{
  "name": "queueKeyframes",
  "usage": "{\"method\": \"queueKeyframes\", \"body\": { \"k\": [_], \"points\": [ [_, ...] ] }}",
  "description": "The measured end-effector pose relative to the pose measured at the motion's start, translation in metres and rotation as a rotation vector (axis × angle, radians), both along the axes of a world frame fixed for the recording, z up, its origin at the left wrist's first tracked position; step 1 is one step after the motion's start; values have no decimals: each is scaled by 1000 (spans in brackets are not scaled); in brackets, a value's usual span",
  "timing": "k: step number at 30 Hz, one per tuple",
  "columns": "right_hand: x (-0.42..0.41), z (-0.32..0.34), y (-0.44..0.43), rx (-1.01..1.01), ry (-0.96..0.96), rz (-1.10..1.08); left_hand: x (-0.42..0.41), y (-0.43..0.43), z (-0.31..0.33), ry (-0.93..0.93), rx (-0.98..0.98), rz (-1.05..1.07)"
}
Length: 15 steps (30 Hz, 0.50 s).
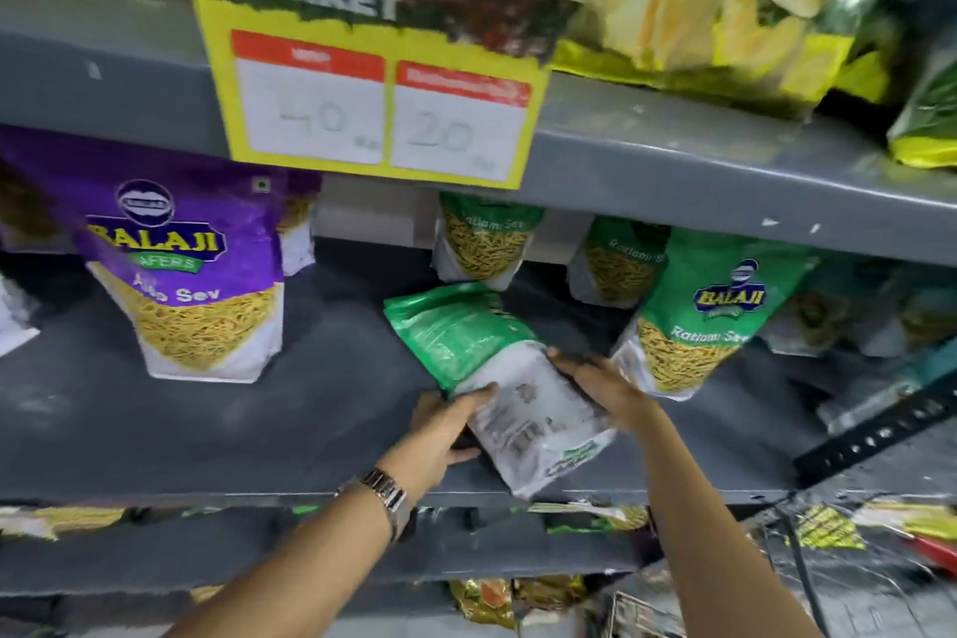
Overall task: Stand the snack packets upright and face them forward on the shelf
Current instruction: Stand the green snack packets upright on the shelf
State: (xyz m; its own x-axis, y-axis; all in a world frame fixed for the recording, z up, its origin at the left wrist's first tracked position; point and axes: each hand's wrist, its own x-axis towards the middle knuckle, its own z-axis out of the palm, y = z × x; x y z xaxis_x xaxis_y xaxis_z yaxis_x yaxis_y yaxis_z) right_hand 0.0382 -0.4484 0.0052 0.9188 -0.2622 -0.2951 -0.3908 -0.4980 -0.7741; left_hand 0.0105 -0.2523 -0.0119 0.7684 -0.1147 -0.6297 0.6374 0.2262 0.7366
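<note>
A green and white snack packet (497,368) lies tilted on the grey shelf (259,430), back side up, its bottom end over the front edge. My left hand (440,430) grips its left side and my right hand (600,383) holds its right side. A green Ratlami Sev packet (694,311) stands upright, facing forward, just to the right. Two more green packets (484,238) stand further back. A purple Aloo Sev packet (191,275) stands upright at the left.
A yellow price sign (378,104) hangs from the shelf above. Yellow and green chip bags (725,0) fill the upper shelf. Lower shelves (310,549) hold more packets. A black perforated upright (880,430) is at the right.
</note>
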Motion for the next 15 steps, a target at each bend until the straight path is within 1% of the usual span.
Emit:
{"method": "queueKeyframes", "body": {
  "k": [4,6,9,12,15],
  "points": [
    [-11,-2,-2,276,15,-21,-7,-1,1,-79,16,24],
    [-19,-2,-3,360,32,-11,-12,1,5,-117,45,31],
    [-29,5,-8,453,-16,55,-17,7,12,-220,109,23],
    [-27,13,-9,486,-146,119,-6,15,24,-404,174,-4],
    [-12,22,-2,467,-298,100,23,25,36,-675,295,-47]
  ]
}}
